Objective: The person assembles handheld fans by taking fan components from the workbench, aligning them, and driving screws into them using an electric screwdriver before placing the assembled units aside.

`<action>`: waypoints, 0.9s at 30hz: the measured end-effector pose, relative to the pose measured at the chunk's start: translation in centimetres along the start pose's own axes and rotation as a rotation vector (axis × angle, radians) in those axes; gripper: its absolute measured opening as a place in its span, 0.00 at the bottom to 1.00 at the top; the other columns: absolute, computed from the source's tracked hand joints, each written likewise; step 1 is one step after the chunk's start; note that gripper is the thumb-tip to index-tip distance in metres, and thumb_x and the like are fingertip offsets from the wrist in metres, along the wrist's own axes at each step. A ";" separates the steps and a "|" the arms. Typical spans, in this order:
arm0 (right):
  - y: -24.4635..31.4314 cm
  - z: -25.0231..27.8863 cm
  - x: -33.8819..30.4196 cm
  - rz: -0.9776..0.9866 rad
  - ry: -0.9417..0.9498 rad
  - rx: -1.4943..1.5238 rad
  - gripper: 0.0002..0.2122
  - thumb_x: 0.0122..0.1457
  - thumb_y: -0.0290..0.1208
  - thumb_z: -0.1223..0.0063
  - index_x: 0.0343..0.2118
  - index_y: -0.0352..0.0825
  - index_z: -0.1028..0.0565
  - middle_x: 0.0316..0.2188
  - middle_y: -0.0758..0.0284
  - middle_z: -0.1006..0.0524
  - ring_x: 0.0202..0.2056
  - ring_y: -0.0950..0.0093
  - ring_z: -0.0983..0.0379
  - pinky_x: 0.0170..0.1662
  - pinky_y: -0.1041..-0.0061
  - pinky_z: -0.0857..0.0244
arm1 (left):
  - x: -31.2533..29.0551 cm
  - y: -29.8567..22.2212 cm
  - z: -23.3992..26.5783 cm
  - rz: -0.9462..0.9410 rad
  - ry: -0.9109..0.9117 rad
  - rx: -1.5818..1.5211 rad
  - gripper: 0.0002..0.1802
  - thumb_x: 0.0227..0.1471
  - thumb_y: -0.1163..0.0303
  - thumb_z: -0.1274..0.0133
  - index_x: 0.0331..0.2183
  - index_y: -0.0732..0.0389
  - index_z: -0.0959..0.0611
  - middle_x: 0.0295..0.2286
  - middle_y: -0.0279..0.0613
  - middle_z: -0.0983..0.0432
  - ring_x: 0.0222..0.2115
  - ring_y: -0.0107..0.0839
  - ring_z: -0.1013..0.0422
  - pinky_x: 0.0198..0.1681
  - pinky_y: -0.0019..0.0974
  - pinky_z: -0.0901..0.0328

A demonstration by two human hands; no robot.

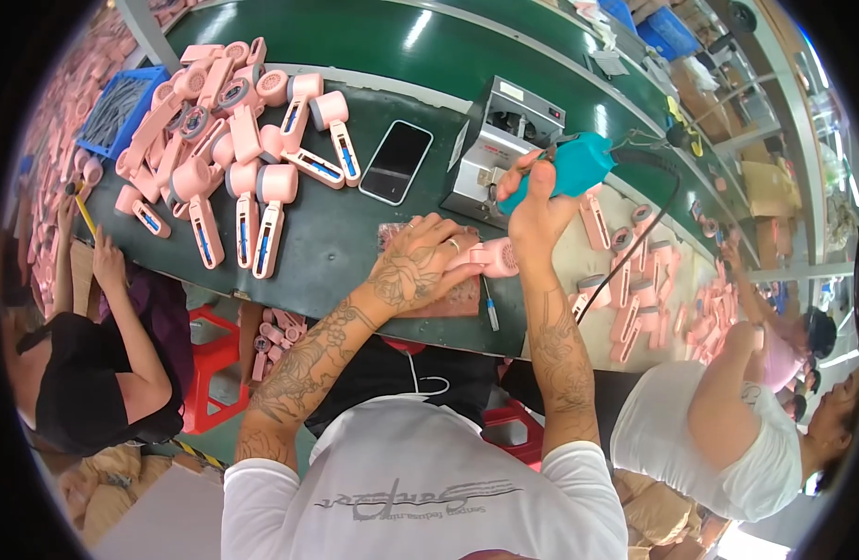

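Note:
My left hand [420, 264] lies over a pink device shaped like a small hair dryer [500, 259], its fingers closed on the handle and the round grilled head facing right. Under it lies a pinkish mat [453, 301]. My right hand [539, 210] is raised and wrapped round a teal electric screwdriver [577, 168]. The screwdriver's front end points left, beside the grey screw feeder [509, 131]; its tip is hidden by my fingers. A small blue-and-white pen-like tool [491, 308] rests right of the mat.
Pink units [201, 187] with open handles and blue wires are heaped at the left. Beside them is a blue crate [121, 110] of grey strips. A phone [396, 161] lies behind my left hand. More pink units [640, 280] lie right, past a black cable [635, 238]. Co-workers sit both sides.

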State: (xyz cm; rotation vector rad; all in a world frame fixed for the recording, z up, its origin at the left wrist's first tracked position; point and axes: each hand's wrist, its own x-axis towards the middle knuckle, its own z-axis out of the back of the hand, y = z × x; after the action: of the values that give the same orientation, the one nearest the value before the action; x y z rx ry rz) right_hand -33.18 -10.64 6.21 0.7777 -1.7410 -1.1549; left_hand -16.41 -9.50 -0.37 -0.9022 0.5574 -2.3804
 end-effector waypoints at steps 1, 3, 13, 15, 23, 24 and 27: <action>0.0 0.2 -0.7 -0.002 -0.002 0.000 0.17 0.64 0.42 0.45 0.35 0.28 0.29 0.20 0.68 0.29 0.22 0.78 0.31 0.25 0.78 0.38 | -0.1 0.0 0.2 0.016 0.005 -0.003 0.22 0.53 0.56 0.41 0.45 0.60 0.18 0.38 0.41 0.26 0.41 0.42 0.30 0.47 0.45 0.35; 0.2 1.2 -2.2 0.015 -0.037 0.081 0.19 0.64 0.43 0.43 0.36 0.27 0.28 0.20 0.68 0.29 0.22 0.77 0.31 0.24 0.78 0.38 | 0.3 -0.5 0.1 0.032 0.008 -0.015 0.22 0.52 0.57 0.40 0.45 0.60 0.17 0.38 0.42 0.25 0.40 0.43 0.30 0.47 0.45 0.35; 0.4 1.3 -4.0 0.020 0.038 0.053 0.24 0.63 0.50 0.46 0.37 0.27 0.32 0.20 0.65 0.32 0.22 0.74 0.34 0.26 0.73 0.37 | 0.2 -0.4 0.4 0.033 0.051 -0.008 0.22 0.54 0.55 0.43 0.45 0.60 0.18 0.37 0.40 0.26 0.41 0.40 0.31 0.46 0.45 0.36; -0.4 1.5 -4.1 0.022 0.056 0.058 0.23 0.64 0.49 0.46 0.37 0.28 0.32 0.20 0.65 0.31 0.22 0.74 0.34 0.26 0.73 0.36 | 0.3 -0.4 0.2 0.034 0.055 -0.003 0.22 0.54 0.54 0.43 0.44 0.60 0.18 0.37 0.40 0.26 0.41 0.40 0.31 0.46 0.45 0.36; -1.5 1.8 -3.9 0.087 0.101 0.035 0.18 0.66 0.44 0.47 0.35 0.29 0.33 0.21 0.65 0.32 0.22 0.74 0.35 0.26 0.73 0.37 | 0.5 -0.6 -0.1 0.015 0.043 0.085 0.21 0.53 0.54 0.42 0.36 0.64 0.19 0.36 0.44 0.27 0.39 0.44 0.31 0.45 0.46 0.36; -1.6 1.8 -3.9 0.074 0.091 0.032 0.18 0.66 0.44 0.48 0.35 0.29 0.32 0.21 0.65 0.31 0.22 0.74 0.35 0.26 0.73 0.37 | 0.5 -0.5 -0.2 0.013 0.042 0.084 0.21 0.53 0.54 0.42 0.36 0.64 0.19 0.36 0.44 0.27 0.39 0.44 0.31 0.45 0.46 0.36; -1.2 1.2 -3.9 0.049 0.078 -0.003 0.18 0.66 0.44 0.48 0.37 0.29 0.31 0.22 0.65 0.30 0.22 0.75 0.34 0.26 0.74 0.36 | 0.2 -0.3 -0.3 0.013 0.038 0.106 0.21 0.53 0.53 0.42 0.36 0.64 0.19 0.36 0.44 0.27 0.40 0.44 0.31 0.45 0.47 0.37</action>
State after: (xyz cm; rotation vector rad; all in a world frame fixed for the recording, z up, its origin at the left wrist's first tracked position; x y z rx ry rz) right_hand -32.62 -7.37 3.57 0.7646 -1.6844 -1.0806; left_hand -16.85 -9.33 -0.32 -0.8066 0.4460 -2.3956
